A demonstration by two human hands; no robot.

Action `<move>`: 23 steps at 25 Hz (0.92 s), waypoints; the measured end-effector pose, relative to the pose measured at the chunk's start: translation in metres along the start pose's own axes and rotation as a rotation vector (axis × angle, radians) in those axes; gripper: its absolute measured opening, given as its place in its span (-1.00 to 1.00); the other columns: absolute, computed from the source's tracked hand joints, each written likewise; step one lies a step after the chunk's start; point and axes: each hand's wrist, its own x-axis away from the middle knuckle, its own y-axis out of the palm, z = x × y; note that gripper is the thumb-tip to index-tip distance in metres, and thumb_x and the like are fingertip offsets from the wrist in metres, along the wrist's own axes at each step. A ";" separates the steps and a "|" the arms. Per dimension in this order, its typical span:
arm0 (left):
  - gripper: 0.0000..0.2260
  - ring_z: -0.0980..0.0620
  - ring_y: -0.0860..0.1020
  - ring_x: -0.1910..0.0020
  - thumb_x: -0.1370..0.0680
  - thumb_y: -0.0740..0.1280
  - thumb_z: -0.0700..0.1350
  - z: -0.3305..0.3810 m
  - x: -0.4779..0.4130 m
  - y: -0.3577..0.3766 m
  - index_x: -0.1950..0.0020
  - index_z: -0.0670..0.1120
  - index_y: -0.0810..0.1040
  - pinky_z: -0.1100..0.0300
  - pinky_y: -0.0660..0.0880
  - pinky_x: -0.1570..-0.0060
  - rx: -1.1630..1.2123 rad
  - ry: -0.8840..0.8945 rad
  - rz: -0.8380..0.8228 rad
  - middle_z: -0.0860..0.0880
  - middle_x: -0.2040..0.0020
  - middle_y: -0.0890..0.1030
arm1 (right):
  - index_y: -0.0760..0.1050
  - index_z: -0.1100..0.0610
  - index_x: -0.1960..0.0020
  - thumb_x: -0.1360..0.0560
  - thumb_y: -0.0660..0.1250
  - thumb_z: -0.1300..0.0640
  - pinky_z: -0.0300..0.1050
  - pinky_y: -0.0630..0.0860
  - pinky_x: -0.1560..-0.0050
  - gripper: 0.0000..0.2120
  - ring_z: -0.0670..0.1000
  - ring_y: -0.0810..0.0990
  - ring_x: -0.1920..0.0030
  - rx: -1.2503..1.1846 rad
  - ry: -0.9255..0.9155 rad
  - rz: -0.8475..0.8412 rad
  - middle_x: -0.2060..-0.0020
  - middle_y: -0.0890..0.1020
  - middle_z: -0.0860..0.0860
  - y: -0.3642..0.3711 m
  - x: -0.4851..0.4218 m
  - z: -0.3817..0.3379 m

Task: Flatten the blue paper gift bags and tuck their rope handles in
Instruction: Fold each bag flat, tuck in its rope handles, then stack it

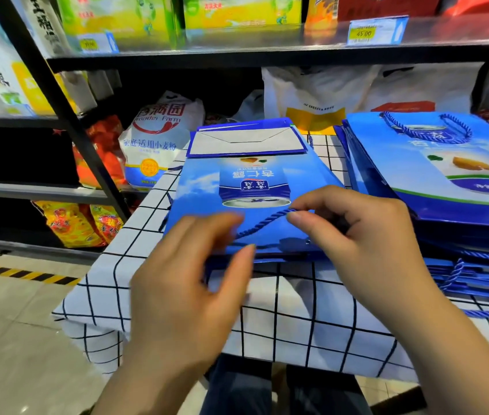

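Note:
A flattened blue gift bag [252, 181] lies in the middle of the table, its folded white bottom panel [247, 140] at the far end. Its blue rope handle [262, 223] runs slantwise across the near part of the bag. My right hand [366, 235] pinches the upper end of that rope between thumb and forefinger. My left hand [189, 283] hovers over the bag's near left corner with fingers spread and blurred, its fingertips by the lower end of the rope.
A stack of blue gift bags [446, 181] with loose rope handles lies to the right. The table wears a white grid-patterned cloth [297, 330]. Black shelves [66, 115] with food packages and a flour sack [153, 139] stand behind and to the left.

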 end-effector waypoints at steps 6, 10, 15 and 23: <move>-0.81 0.05 0.58 0.21 -0.42 0.12 -0.05 0.005 -0.053 0.023 0.20 0.13 0.51 0.01 0.51 0.16 0.078 -0.209 -0.088 0.15 0.33 0.61 | 0.56 -0.05 0.27 -0.40 0.40 0.14 -0.36 0.39 0.46 -0.88 -0.16 0.45 0.53 -0.152 0.170 -0.154 0.48 0.56 -0.02 -0.017 -0.004 -0.007; -0.78 -0.01 0.59 0.27 -0.41 0.08 -0.07 -0.010 -0.072 0.019 0.30 0.18 0.46 -0.05 0.54 0.15 0.107 -0.391 -0.007 0.20 0.39 0.60 | 0.55 0.04 0.35 -0.45 0.33 0.13 -0.28 0.47 0.44 -0.80 -0.13 0.51 0.53 -0.019 0.287 -0.261 0.45 0.62 -0.03 -0.035 0.001 0.007; -0.76 -0.08 0.60 0.23 -0.42 0.04 -0.09 -0.027 -0.076 0.013 0.27 0.12 0.46 -0.08 0.55 0.16 0.019 -0.468 0.043 0.11 0.41 0.59 | 0.57 0.04 0.28 -0.39 0.41 0.16 -0.37 0.41 0.49 -0.91 -0.14 0.57 0.50 0.054 0.369 -0.393 0.47 0.63 -0.05 -0.039 0.006 0.010; -0.76 -0.08 0.61 0.22 -0.48 0.07 -0.14 -0.028 -0.077 0.014 0.21 0.09 0.49 -0.09 0.55 0.16 0.008 -0.513 0.021 0.09 0.42 0.59 | 0.48 -0.09 0.13 -0.25 0.31 -0.34 -0.17 0.45 0.20 -0.63 -0.16 0.47 0.32 0.411 0.349 -0.601 0.40 0.51 -0.09 -0.012 0.028 0.014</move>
